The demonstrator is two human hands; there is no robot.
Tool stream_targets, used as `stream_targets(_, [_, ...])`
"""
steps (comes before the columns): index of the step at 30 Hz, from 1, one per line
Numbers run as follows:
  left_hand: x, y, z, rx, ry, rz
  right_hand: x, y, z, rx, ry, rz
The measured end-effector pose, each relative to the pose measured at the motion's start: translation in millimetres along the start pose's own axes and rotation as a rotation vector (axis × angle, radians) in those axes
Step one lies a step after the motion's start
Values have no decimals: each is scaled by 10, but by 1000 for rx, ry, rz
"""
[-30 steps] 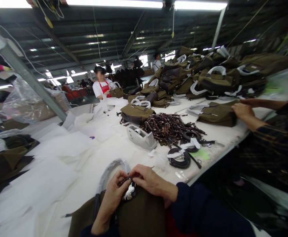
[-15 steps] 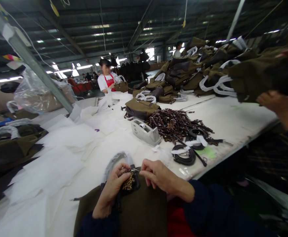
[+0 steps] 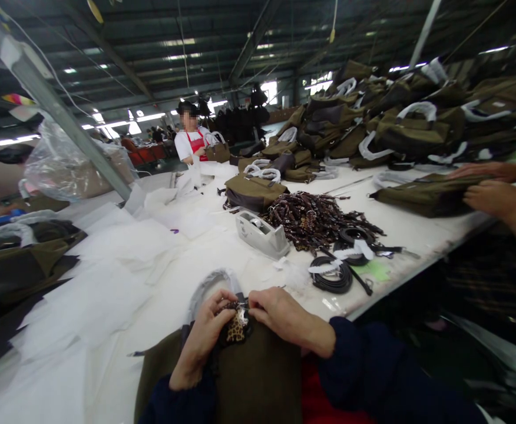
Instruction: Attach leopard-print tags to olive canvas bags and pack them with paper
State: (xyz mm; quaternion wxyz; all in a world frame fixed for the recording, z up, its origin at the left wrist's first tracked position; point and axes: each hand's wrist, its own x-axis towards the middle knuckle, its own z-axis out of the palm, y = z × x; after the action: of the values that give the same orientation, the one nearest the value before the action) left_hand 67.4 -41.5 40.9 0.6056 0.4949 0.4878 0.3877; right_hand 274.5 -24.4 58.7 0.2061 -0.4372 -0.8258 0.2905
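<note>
An olive-brown handbag point(image 3: 258, 377) lies in front of me, its looped handle point(image 3: 198, 291) wrapped in pale protective material. My left hand point(image 3: 200, 338) is closed on a leopard-print tag point(image 3: 237, 328) with a dark edge, near the base of that handle. Beside it my right hand point(image 3: 287, 315) pinches at the tag's top end, with thumb and forefinger together. What lies between those right fingertips is too small to make out.
Ahead stand a grey tape dispenser point(image 3: 262, 235), a heap of dark tags point(image 3: 306, 218) and coiled black straps point(image 3: 331, 277). White sheets point(image 3: 94, 288) cover the left side. Bags point(image 3: 337, 118) are piled behind. At right, a co-worker's hands point(image 3: 496, 197) rest on another bag point(image 3: 435, 194).
My right hand has shifted slightly left, closer to my left hand. The leopard-print tag has tilted a little. The co-worker's bag has come down onto the table.
</note>
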Motion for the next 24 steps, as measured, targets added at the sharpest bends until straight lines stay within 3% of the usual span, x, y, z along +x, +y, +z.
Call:
stream_targets(17, [27, -30, 11, 140, 61, 72, 82, -110, -108, -234, -109, -16])
stream_targets(24, [20, -22, 2, 84, 54, 51, 118, -133, -17, -248, -81, -22])
